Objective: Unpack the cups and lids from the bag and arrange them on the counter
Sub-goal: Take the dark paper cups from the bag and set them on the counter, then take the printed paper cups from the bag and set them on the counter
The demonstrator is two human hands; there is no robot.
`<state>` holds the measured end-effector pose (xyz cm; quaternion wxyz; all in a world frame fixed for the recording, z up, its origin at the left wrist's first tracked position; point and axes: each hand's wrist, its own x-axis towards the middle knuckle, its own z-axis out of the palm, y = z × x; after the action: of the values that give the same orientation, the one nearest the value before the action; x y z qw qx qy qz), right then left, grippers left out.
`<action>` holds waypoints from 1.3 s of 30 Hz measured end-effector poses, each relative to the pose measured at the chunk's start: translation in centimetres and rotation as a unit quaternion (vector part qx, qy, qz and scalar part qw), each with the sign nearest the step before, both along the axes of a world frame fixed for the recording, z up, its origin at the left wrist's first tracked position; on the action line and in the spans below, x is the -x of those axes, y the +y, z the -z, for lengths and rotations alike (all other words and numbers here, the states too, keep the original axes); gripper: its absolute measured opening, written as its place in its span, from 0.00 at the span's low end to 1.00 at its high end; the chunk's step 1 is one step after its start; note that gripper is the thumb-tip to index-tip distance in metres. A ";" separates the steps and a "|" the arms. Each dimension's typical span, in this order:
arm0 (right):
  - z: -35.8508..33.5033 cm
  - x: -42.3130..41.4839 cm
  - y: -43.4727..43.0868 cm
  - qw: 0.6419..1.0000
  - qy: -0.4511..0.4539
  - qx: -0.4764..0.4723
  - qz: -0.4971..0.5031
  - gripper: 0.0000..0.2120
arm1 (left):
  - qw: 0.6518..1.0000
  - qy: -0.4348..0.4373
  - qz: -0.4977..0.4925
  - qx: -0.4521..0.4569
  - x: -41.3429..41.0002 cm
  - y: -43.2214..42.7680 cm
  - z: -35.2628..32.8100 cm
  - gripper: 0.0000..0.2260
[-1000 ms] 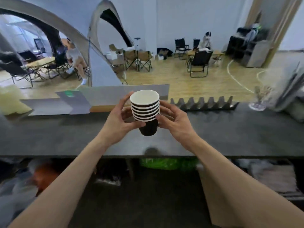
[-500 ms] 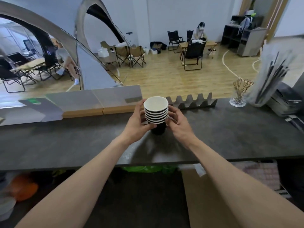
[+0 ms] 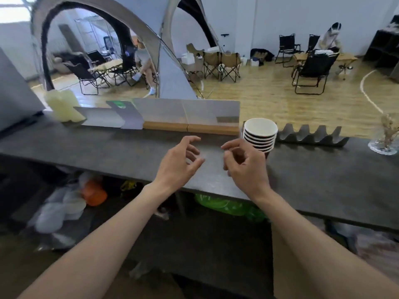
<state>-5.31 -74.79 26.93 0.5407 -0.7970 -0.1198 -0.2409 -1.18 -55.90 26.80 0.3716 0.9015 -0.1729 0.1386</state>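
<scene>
A stack of several black paper cups with white rims (image 3: pixel 259 134) stands upright on the dark grey counter (image 3: pixel 108 152), near its far edge. My right hand (image 3: pixel 244 167) hovers just in front and left of the stack, fingers curled loosely with nothing in them, hiding the stack's base. My left hand (image 3: pixel 180 162) is further left over the counter, fingers apart and empty. No lids or bag can be made out with certainty.
A grey zigzag holder (image 3: pixel 311 134) lies right of the cups, a glass vase (image 3: pixel 385 141) at far right. Wood-based divider panels (image 3: pixel 190 117) line the far edge, a pale yellow container (image 3: pixel 62 105) at left. Green plastic (image 3: pixel 228 207) and orange item (image 3: pixel 95 193) lie under the counter.
Both hands set the cup stack down on the counter and let go, then drew back toward me and to the left. The camera turned left.
</scene>
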 end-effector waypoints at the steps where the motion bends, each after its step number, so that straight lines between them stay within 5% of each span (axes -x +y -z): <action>1: 0.3 -0.3 2.4 0.999 0.019 0.021 -0.039 0.03 | 1.000 0.001 -0.016 -0.008 0.6 2.1 0.1 0.23; 11: 5.3 -2.0 27.7 0.944 0.140 0.133 -0.269 0.05 | 0.971 0.054 -0.233 -0.014 6.6 28.2 3.8 0.12; 16: 10.2 -3.3 39.7 0.893 0.160 0.272 -0.320 0.09 | 0.945 0.132 -0.299 -0.005 8.5 41.1 9.6 0.06; 20: 14.5 -5.1 46.3 0.875 0.159 0.342 -0.304 0.11 | 0.938 0.211 -0.266 -0.072 8.2 47.7 14.6 0.15; 23: 17.9 -6.8 49.4 0.846 0.132 0.420 -0.300 0.11 | 0.937 0.245 -0.226 -0.099 7.0 49.7 17.9 0.12; 26: 21.1 -8.5 51.8 0.813 0.129 0.480 -0.303 0.10 | 0.945 0.221 -0.171 -0.172 5.4 51.0 21.3 0.10; 30: 24.4 -10.8 54.5 0.780 0.156 0.525 -0.303 0.15 | 0.923 0.214 -0.145 -0.286 2.3 52.5 25.2 0.19; 35: 26.9 -14.2 57.9 0.788 0.151 0.522 -0.291 0.30 | 0.900 0.196 -0.141 -0.363 -2.1 53.2 27.1 0.27; 39: 28.0 -17.8 60.5 0.826 0.131 0.474 -0.275 0.34 | 0.892 0.221 -0.208 -0.334 -5.7 55.3 28.0 0.36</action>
<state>12.52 -14.26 -1.09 0.1507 -0.9133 -0.3619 0.1106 4.50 -0.59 -1.23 0.0399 0.9953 0.0685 -0.0561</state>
